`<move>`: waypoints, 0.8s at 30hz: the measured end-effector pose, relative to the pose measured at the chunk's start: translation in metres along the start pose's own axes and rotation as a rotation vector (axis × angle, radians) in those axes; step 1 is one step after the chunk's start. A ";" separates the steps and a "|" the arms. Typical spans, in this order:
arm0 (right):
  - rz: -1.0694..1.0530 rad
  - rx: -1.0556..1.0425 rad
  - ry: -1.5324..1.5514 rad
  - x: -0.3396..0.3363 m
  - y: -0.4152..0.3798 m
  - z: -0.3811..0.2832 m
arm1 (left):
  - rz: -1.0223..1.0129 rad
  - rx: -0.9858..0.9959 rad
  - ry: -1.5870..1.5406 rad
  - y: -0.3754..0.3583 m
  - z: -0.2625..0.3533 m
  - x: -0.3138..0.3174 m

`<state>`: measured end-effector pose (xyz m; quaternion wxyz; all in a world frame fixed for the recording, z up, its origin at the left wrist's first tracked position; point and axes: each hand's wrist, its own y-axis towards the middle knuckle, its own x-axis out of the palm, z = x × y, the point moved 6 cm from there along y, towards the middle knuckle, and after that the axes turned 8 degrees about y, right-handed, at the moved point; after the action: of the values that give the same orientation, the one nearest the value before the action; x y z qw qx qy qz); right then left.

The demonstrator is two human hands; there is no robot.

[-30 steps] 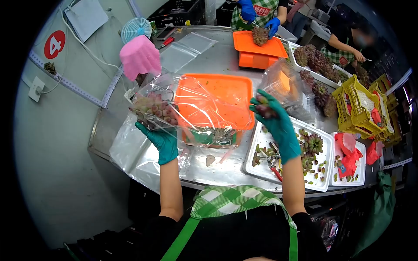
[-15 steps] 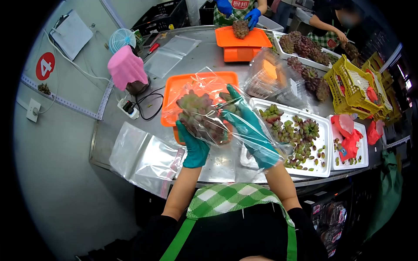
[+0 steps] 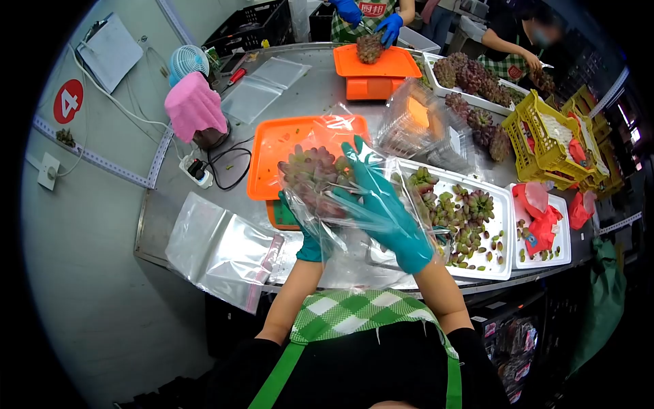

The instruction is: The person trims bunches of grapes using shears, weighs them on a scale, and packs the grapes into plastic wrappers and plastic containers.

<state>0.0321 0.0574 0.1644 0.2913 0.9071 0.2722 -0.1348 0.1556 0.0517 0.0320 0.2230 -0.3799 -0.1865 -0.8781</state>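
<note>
A large green-purple succulent (image 3: 315,176) sits inside a clear plastic bag (image 3: 334,240), held above the front of the orange scale (image 3: 269,160). My left hand (image 3: 310,244), in a teal glove, supports the bag from below and outside; its fingers are partly hidden behind the bag. My right hand (image 3: 388,221), also gloved, reaches inside the bag with fingers stretched out beside the succulent's right side. To the right, a white foam tray (image 3: 503,269) holds several small succulents and loose leaves.
Flat plastic bags (image 3: 221,249) lie at the left front edge. Clear clamshell boxes (image 3: 412,123) stand behind the tray. A co-worker's blue-gloved hand (image 3: 390,27) touches a succulent on another orange scale (image 3: 378,65). Yellow crates (image 3: 545,143) and a pink-cloth-covered object (image 3: 195,105) flank the table.
The bagged succulent has turned and shifted slightly left. My right hand has moved left and down, its fingers now stretched beside the plant. My left hand is more hidden behind the bag.
</note>
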 end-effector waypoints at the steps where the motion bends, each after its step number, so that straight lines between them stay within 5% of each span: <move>1: 0.021 -0.028 0.007 0.000 -0.005 -0.005 | -0.005 -0.006 -0.007 0.006 0.000 0.002; 3: 0.095 -0.288 0.025 0.002 -0.011 -0.017 | -0.020 -0.013 -0.023 0.009 -0.002 0.007; 6: -0.075 -0.148 -0.045 -0.010 -0.020 -0.054 | -0.034 -0.036 -0.044 0.013 0.002 0.005; 9: -0.461 -0.049 0.028 -0.021 -0.047 -0.062 | -0.060 -0.056 -0.062 0.026 0.010 0.005; 10: -0.429 0.021 0.145 -0.044 -0.055 -0.067 | -0.066 -0.060 -0.069 0.034 0.012 0.006; 12: 0.208 -0.068 0.487 -0.087 -0.078 -0.053 | -0.073 -0.068 -0.084 0.028 0.020 -0.001; 14: 0.812 -0.193 0.408 -0.132 -0.102 -0.029 | -0.080 -0.079 -0.098 0.022 0.024 -0.004; 15: 0.950 -0.073 0.339 -0.142 -0.110 0.003 | -0.086 -0.087 -0.105 0.018 0.025 -0.004; 17: 0.728 0.100 0.173 -0.130 -0.100 0.068 | -0.105 -0.106 -0.118 0.019 0.021 0.003; 19: 0.270 0.052 -0.265 -0.065 -0.132 0.113 | -0.130 -0.121 -0.134 0.016 0.021 0.007; 24: 0.214 -0.104 -0.126 -0.028 -0.046 0.040 | -0.158 -0.165 -0.152 0.021 -0.007 0.042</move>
<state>-0.0204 0.0532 0.1234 0.3672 0.9044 0.1618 -0.1454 0.1372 0.0202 0.0624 0.1064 -0.4464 -0.1595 -0.8741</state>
